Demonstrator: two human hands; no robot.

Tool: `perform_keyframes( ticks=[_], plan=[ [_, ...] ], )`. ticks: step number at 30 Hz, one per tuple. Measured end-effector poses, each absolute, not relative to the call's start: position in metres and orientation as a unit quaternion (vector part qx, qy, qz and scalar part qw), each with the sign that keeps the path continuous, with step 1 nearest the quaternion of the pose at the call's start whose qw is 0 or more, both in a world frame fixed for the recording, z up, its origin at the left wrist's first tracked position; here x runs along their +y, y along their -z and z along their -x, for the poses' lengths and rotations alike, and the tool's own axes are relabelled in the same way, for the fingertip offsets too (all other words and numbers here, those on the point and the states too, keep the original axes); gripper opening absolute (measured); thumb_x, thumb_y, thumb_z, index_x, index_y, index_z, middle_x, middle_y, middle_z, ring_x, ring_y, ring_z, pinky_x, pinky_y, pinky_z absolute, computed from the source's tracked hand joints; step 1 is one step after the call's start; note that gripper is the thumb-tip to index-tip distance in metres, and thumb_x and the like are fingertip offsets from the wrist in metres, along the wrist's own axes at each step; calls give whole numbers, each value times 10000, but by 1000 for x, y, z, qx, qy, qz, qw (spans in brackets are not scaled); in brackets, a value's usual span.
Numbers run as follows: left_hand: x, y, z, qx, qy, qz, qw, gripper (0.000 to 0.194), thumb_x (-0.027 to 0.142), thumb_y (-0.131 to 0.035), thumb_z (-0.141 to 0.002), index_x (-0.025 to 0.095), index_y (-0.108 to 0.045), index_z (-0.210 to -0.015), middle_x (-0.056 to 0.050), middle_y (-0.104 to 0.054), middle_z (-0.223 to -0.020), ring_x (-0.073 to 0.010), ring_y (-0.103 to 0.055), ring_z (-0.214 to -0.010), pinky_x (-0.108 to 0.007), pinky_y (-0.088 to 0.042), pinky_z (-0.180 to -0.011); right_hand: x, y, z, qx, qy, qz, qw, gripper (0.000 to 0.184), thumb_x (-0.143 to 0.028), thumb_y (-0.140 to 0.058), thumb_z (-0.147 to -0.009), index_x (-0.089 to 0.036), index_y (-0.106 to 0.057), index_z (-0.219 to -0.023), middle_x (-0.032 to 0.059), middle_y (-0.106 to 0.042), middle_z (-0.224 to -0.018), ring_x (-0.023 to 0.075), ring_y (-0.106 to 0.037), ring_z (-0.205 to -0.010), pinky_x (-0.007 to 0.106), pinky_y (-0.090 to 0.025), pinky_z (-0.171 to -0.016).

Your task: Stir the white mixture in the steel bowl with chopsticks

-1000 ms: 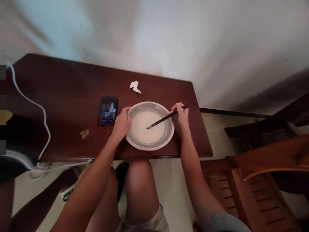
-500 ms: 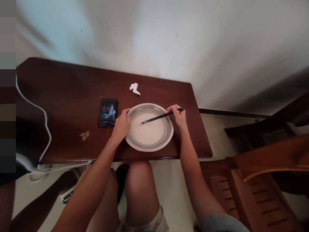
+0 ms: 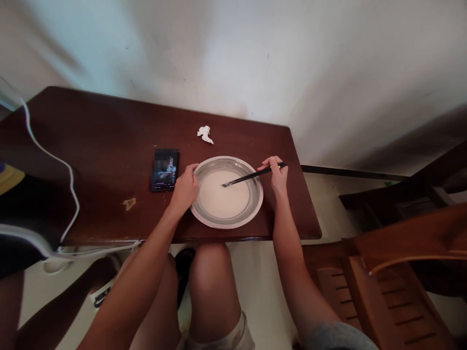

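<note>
A wide metal bowl holding a milky, off-white liquid stands near the front edge of the dark wooden table. My left hand grips the bowl's left rim, thumb side toward the top. In my right hand, above and right of the bowl's right rim, are black chopsticks, slanting down to the left. Their tips, coated with whitish residue, are over the middle of the liquid; whether they touch its surface I cannot tell.
Left of the bowl a phone lies with its screen lit. Crumpled white tissue sits behind the bowl. A white cable runs across the table's left side. A wooden chair stands at the right, and a pale wall rises behind the table.
My right hand has shifted to the right, drawing the chopstick tips from the left part of the liquid toward the middle. My left hand stays on the rim.
</note>
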State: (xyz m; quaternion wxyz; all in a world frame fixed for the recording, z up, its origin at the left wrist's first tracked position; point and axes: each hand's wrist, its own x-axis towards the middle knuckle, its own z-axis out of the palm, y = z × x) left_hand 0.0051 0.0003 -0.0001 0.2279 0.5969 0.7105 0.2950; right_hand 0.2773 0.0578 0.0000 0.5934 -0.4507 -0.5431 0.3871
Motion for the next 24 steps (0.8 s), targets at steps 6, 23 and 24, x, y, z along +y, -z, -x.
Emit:
perform_keyframes(
  ticks=[6,23,24],
  plan=[
    [1,0,-5,715,-292,-592,232,504,178,-337,-906,127,-544,-1363,-179,-678,-1287,-290,-651,-1184,-440,-474,-1039,56,2,-274,-593,-438,424,526,376,-567,-589,-870,-227,-675,-734,-13,-715,-595,160,-702,-606,320,-569,-693],
    [1,-2,-6,717,-282,-590,239,505,163,-345,-906,120,-536,-1371,-184,-672,-1290,-293,-646,-1193,-429,-471,-1043,60,3,-279,-544,-397,436,597,370,-538,-580,-889,-228,-643,-696,-39,-663,-505,134,-661,-507,279,-525,-626],
    [1,-2,-6,717,-283,-590,238,504,164,-346,-905,121,-537,-1370,-182,-673,-1287,-290,-647,-1190,-424,-471,-1042,60,3,-278,-544,-405,436,591,380,-542,-580,-887,-227,-633,-681,-40,-652,-489,132,-646,-485,277,-518,-605]
  ],
)
